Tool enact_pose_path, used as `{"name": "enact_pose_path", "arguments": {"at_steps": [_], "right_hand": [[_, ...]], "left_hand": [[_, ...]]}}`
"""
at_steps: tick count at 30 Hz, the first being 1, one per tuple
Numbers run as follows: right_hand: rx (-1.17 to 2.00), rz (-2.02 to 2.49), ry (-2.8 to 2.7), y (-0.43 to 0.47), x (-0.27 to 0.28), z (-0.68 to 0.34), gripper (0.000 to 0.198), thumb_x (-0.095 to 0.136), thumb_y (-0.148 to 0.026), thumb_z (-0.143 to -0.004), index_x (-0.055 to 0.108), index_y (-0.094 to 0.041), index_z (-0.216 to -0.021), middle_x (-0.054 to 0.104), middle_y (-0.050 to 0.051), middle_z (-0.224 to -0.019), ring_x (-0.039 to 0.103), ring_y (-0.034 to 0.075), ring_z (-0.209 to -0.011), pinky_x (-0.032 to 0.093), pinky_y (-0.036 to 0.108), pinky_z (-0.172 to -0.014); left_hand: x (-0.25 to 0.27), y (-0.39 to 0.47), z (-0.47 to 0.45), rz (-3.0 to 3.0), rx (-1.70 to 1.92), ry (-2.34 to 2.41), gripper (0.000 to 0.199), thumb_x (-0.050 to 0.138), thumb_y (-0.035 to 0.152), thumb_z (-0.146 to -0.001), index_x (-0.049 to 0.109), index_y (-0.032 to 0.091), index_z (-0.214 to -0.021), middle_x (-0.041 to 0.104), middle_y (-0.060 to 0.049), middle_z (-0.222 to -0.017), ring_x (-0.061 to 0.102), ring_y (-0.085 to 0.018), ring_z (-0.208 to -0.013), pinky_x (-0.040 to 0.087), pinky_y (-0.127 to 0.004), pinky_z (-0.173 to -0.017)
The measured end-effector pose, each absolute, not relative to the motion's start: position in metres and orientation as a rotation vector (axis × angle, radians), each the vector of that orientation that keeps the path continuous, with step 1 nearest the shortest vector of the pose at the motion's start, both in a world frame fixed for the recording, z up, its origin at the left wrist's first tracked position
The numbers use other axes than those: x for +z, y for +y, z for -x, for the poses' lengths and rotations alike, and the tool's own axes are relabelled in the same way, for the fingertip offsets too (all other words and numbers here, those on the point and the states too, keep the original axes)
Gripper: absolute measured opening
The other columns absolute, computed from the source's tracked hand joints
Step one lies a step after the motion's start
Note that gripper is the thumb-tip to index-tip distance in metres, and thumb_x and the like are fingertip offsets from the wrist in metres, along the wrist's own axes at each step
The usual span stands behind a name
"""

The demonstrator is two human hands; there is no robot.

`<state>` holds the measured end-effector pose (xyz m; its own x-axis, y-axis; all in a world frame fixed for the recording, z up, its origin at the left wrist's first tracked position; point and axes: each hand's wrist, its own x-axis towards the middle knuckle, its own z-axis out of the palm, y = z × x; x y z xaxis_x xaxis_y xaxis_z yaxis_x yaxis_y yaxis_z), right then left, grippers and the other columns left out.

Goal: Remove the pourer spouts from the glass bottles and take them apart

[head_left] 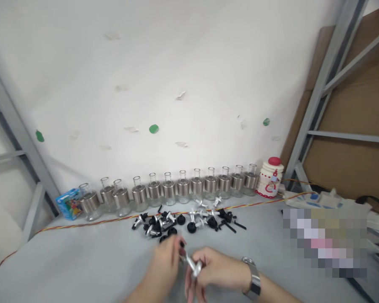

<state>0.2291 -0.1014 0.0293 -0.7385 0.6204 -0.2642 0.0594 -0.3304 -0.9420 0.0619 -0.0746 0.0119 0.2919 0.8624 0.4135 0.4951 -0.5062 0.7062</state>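
My right hand (210, 269) is closed round a silver pour spout (195, 267), whose wide round collar faces me. My left hand (168, 256) pinches a small black piece (182, 244) at the spout's far, thin end. Blur hides whether the two parts touch. Just beyond my hands lies a loose pile of black stoppers (191, 227), silver spouts (201, 222) and short black tubes (230, 227).
A row of glass bottles with steel sleeves (168, 186) stands along the wall. A blue box (69, 205) is at the left end, a white-and-red jar (270, 181) at the right. A red-yellow cord (113, 218) crosses the table. Plastic bags (330, 200) lie far right.
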Motion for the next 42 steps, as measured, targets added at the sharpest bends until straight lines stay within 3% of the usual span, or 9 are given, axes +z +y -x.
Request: {"name": "enact_pose_path", "arguments": {"at_steps": [3, 8, 11, 14, 16, 21, 31, 34, 42], "right_hand": [[2.016, 0.872, -1.680, -0.108, 0.034, -0.230, 0.013, 0.057, -0.011, -0.057, 0.062, -0.013, -0.069, 0.062, -0.001, -0.067, 0.056, 0.007, -0.058, 0.042, 0.017, -0.060], [1.755, 1.154, -1.581, -0.095, 0.035, -0.237, 0.019, 0.048, -0.027, -0.071, 0.052, -0.017, -0.086, 0.062, 0.000, -0.064, 0.048, 0.006, -0.036, 0.037, 0.017, -0.039], [1.209, 1.517, -1.634, -0.073, 0.032, -0.258, 0.016, 0.044, -0.025, -0.073, 0.052, -0.016, -0.084, 0.053, -0.003, -0.052, 0.043, 0.007, -0.035, 0.032, 0.018, -0.038], [0.592, 1.720, -1.656, -0.054, 0.023, -0.284, 0.018, 0.046, -0.015, -0.068, 0.054, -0.018, -0.084, 0.057, 0.002, -0.066, 0.053, 0.013, -0.058, 0.036, 0.022, -0.052], [0.420, 1.775, -1.646, -0.044, 0.015, -0.297, 0.028, 0.046, -0.015, -0.068, 0.051, -0.017, -0.095, 0.058, 0.004, -0.071, 0.054, 0.017, -0.066, 0.036, 0.025, -0.058], [0.426, 1.716, -1.644, -0.032, -0.002, -0.305, 0.043, 0.045, -0.016, -0.068, 0.043, -0.013, -0.110, 0.053, 0.002, -0.068, 0.051, 0.017, -0.062, 0.037, 0.026, -0.058], [0.473, 1.616, -1.601, -0.036, 0.001, -0.294, 0.071, 0.044, -0.016, -0.069, 0.015, -0.023, -0.134, 0.044, 0.001, -0.086, 0.051, 0.013, -0.067, 0.042, 0.028, -0.070], [0.451, 1.573, -1.597, -0.036, -0.002, -0.293, 0.071, 0.043, -0.014, -0.069, 0.017, -0.026, -0.134, 0.040, 0.001, -0.091, 0.051, 0.010, -0.063, 0.043, 0.027, -0.072], [0.273, 1.475, -1.492, -0.048, 0.011, -0.283, 0.057, 0.039, -0.012, -0.072, 0.031, -0.025, -0.126, 0.038, 0.005, -0.101, 0.052, 0.013, -0.072, 0.044, 0.032, -0.076]], "left_hand": [[0.025, -0.054, -0.043, -1.494, 1.288, 1.274, 0.047, 0.028, 0.050, -0.083, 0.056, 0.013, -0.082, 0.063, -0.004, -0.059, 0.060, -0.017, -0.055, 0.050, -0.029, -0.052], [0.028, -0.035, -0.028, -1.376, 1.314, 1.256, 0.048, 0.044, 0.054, -0.073, 0.059, 0.011, -0.089, 0.062, -0.005, -0.068, 0.060, -0.018, -0.064, 0.047, -0.025, -0.048], [0.016, -0.035, -0.033, -1.560, 1.205, 1.310, 0.042, 0.045, 0.047, -0.076, 0.057, 0.013, -0.099, 0.062, -0.007, -0.088, 0.059, -0.019, -0.076, 0.048, -0.026, -0.053], [0.011, -0.037, -0.035, -1.877, 1.148, 1.395, 0.036, 0.043, 0.040, -0.079, 0.054, 0.020, -0.107, 0.058, -0.006, -0.103, 0.057, -0.018, -0.084, 0.047, -0.030, -0.071], [0.014, -0.037, -0.031, -2.121, 1.098, 1.536, 0.032, 0.040, 0.038, -0.082, 0.055, 0.020, -0.104, 0.056, -0.006, -0.099, 0.054, -0.018, -0.086, 0.043, -0.033, -0.078], [0.023, -0.039, -0.023, -2.495, 0.753, 2.093, 0.036, 0.031, 0.040, -0.085, 0.057, 0.015, -0.080, 0.051, -0.008, -0.079, 0.050, -0.023, -0.080, 0.042, -0.035, -0.067], [0.021, -0.047, -0.028, -2.351, 0.295, 2.522, 0.036, 0.029, 0.041, -0.085, 0.047, 0.012, -0.096, 0.055, -0.012, -0.082, 0.059, -0.025, -0.071, 0.039, -0.027, -0.051], [0.018, -0.044, -0.025, -2.216, 0.227, 2.394, 0.033, 0.030, 0.039, -0.086, 0.041, 0.013, -0.102, 0.060, -0.010, -0.076, 0.062, -0.026, -0.065, 0.038, -0.028, -0.049], [0.017, -0.045, -0.025, -2.147, 0.359, 2.225, 0.023, 0.032, 0.025, -0.086, 0.039, 0.012, -0.103, 0.060, -0.017, -0.093, 0.062, -0.026, -0.076, 0.037, -0.028, -0.053]]}}
